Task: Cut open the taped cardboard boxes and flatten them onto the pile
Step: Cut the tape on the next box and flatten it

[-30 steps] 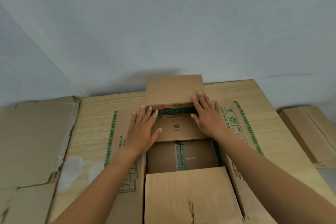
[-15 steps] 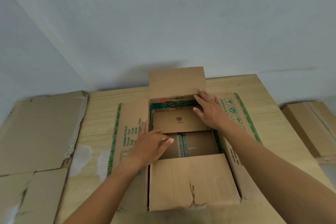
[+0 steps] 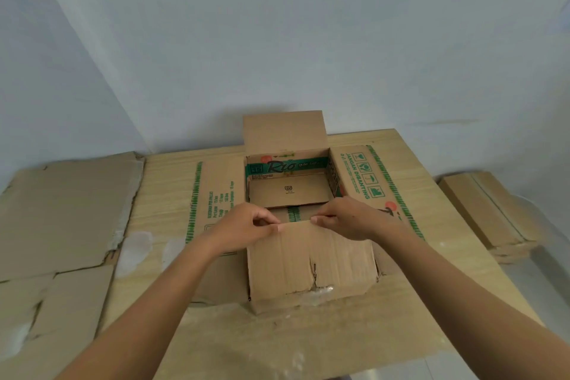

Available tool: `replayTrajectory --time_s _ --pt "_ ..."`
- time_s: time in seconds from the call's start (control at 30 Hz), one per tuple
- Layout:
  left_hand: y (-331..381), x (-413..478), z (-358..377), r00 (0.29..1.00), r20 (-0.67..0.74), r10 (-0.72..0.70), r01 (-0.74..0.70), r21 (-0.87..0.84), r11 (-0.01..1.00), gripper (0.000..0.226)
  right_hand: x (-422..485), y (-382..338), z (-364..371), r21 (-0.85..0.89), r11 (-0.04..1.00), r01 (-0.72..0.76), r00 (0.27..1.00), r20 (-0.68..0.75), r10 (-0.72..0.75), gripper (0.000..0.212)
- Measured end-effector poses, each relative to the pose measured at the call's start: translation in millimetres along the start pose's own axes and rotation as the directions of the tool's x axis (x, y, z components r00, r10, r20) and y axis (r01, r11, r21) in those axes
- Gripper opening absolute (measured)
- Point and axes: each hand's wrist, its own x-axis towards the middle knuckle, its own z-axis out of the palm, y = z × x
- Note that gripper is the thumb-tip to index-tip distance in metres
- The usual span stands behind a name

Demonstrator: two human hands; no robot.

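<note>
A brown cardboard box point(image 3: 285, 190) with green print stands open on the wooden table point(image 3: 172, 170), its side flaps spread flat to the left and right and its far flap upright. The near flap point(image 3: 308, 259) slopes toward me, torn at its lower edge. My left hand point(image 3: 243, 228) pinches the top edge of that near flap near its left corner. My right hand point(image 3: 348, 219) pinches the same edge near its right corner. Green tape shows on the box floor between my hands.
Flattened cardboard sheets point(image 3: 64, 213) lie to the left of the table. More folded cardboard point(image 3: 487, 213) sits low at the right. A large cardboard sheet point(image 3: 277, 339) lies under the box at the table's near edge. A pale wall stands behind.
Both hands left the far inner flap and box rim and came back toward me. They now pinch the top edge of the near flap.
</note>
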Motion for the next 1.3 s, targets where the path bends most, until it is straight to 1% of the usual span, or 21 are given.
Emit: replayTrajectory --time_s 0.1,0.13,0.2,0.27,0.3,0.33,0.43,0.5,0.53,0.6,0.63,0.7,0.77,0.83,0.9,0.97,1.03,1.1,1.13,1.2,1.3 --pt "19.4 -17.2 -13.0 0.997 0.071 0.006 0.005 -0.152 0.988 0.034 -30.8 -12.7 -14.5 0.051 0.995 0.081 0.997 -0.007 -0.081 0.045" --pt "24.3 -22.7 -15.9 0.994 0.107 0.006 0.015 -0.197 0.98 0.037 -41.5 -16.8 -18.7 0.074 0.992 0.099 0.995 0.02 -0.101 0.045" --pt "31.1 -31.9 -15.9 0.976 0.218 0.028 0.019 -0.212 0.977 0.033 -59.6 -23.3 -21.4 0.136 0.986 0.1 0.989 0.095 -0.113 0.047" --pt "36.9 -36.9 -8.2 0.922 0.385 0.044 0.015 -0.148 0.989 0.024 -69.2 -27.7 -16.9 0.22 0.974 0.062 0.98 0.169 -0.1 0.044" --pt "38.8 -37.6 -1.8 0.888 0.459 0.033 0.006 -0.083 0.997 0.024 -70.9 -26.9 -12.0 0.251 0.967 0.036 0.976 0.198 -0.088 0.038" --pt "39.8 -37.6 6.2 0.858 0.514 0.015 -0.008 -0.015 1.0 0.031 -70.7 -25.4 -5.8 0.252 0.968 0.013 0.973 0.22 -0.071 0.035" --pt "33.3 -36.6 35.2 0.812 0.577 -0.087 0.007 0.139 0.99 0.065 -66.8 -18.5 15.8 0.083 0.996 -0.024 0.952 0.307 -0.003 0.045" --pt "23.6 -38.5 52.2 0.81 0.564 -0.162 0.039 0.223 0.974 0.076 -63.2 -13.4 33.4 -0.027 0.997 -0.077 0.937 0.339 0.082 0.055" --pt "17.6 -39.0 59.1 0.816 0.548 -0.185 0.044 0.26 0.964 0.074 -61.5 -10.5 43.8 -0.071 0.99 -0.118 0.931 0.338 0.135 0.058" --pt "6.5 -39.8 68.7 0.846 0.501 -0.184 0.032 0.297 0.954 0.057 -58.6 -5.9 64.9 -0.133 0.977 -0.167 0.927 0.317 0.201 0.06" --pt "2.4 -40.2 72.0 0.871 0.461 -0.168 0.021 0.308 0.951 0.05 -56.9 -2.4 74.2 -0.145 0.974 -0.172 0.931 0.299 0.209 0.06" --pt "-3.8 -40.9 76.3 0.923 0.366 -0.118 -0.001 0.309 0.951 0.048 -54.7 4.2 84.9 -0.126 0.977 -0.172 0.948 0.249 0.199 0.058" --pt "-5.7 -43.3 77.6 0.971 0.235 -0.038 -0.027 0.268 0.963 0.048 -53.7 8.7 85.6 -0.093 0.981 -0.168 0.959 0.214 0.184 0.056" --pt "-8.2 -47.1 72.9 0.999 0.037 0.04 -0.048 0.275 0.96 0.049 -51.6 11.5 85.0 -0.076 0.985 -0.152 0.965 0.204 0.165 0.055" --pt "-19.6 -46.1 64.2 0.975 -0.197 0.099 -0.03 0.325 0.945 0.057 -50.0 12.7 84.7 -0.07 0.987 -0.142 0.966 0.206 0.153 0.053" --pt "-39.9 -41.2 53.1 0.922 -0.385 0.045 0.107 0.363 0.926 0.063 -48.4 14.9 85.1 -0.073 0.987 -0.143 0.964 0.217 0.156 0.054" --pt "-60.4 -37.9 38.8 0.88 -0.454 -0.137 0.307 0.326 0.894 0.072 -47.7 16.1 84.1 -0.072 0.986 -0.149 0.958 0.236 0.162 0.057" --pt "-74.7 -39.1 28.8 0.854 -0.411 -0.319 0.437 0.235 0.868 0.082 -47.0 15.6 81.8 -0.063 0.986 -0.156 0.951 0.26 0.167 0.057" --pt "-76.8 -41.6 25.3 0.843 -0.391 -0.369 0.458 0.163 0.874 0.086 -46.4 15.1 80.4 -0.058 0.986 -0.158 0.946 0.277 0.168 0.058" --pt "-73.1 -46.2 19.1 0.825 -0.408 -0.391 0.409 -0.047 0.911 0.085 -44.9 13.1 76.6 -0.053 0.986 -0.155 0.933 0.32 0.164 0.057" --pt "-61.2 -49.5 5.4 0.747 -0.518 -0.417 0.299 -0.299 0.906 0.065 -42.9 9.4 70.4 -0.037 0.989 -0.142 0.921 0.362 0.145 0.052"
